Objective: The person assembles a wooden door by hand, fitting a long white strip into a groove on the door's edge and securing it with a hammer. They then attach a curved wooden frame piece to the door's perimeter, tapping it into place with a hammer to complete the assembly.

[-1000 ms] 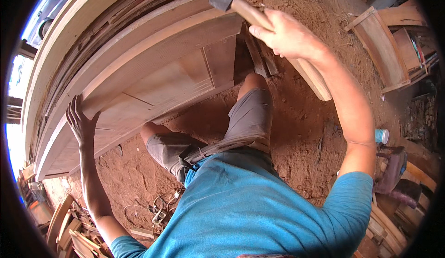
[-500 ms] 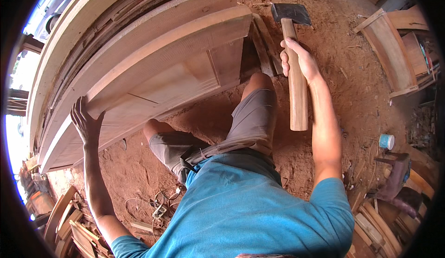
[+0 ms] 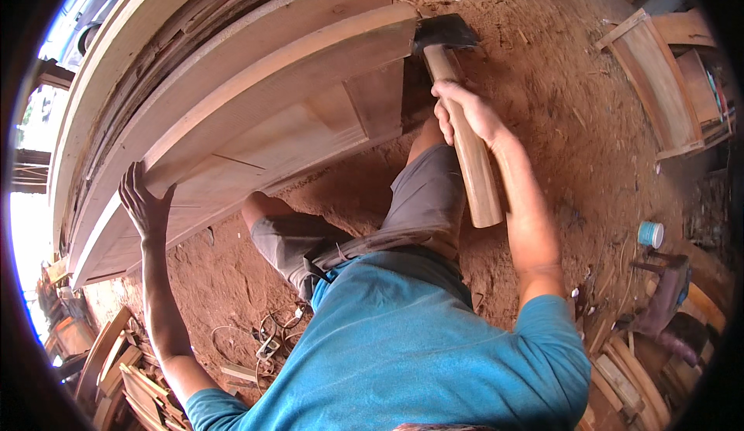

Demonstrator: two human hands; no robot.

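Observation:
A hammer (image 3: 474,183) with a broad black head and a thick pale wooden handle is gripped in my right hand (image 3: 471,113), its fingers wrapped round the handle below the head. The hammer head is at the right end of a wooden panel door (image 3: 271,133) standing on its long edge; whether it touches the wood I cannot tell. My left hand (image 3: 147,206) lies with fingers stretched out over the panel's upper edge, toward its left end.
More boards (image 3: 155,59) stand behind the panel. A wooden frame piece (image 3: 655,82) lies at the right on the dirt floor (image 3: 535,59), with a small blue-and-white container (image 3: 651,234) nearer me. Cables (image 3: 267,342) and wood offcuts (image 3: 147,388) lie at the lower left.
My right hand has swung the hammer left, bringing its head from out over the floor to the panel's right end. My left hand has stayed in place on the edge.

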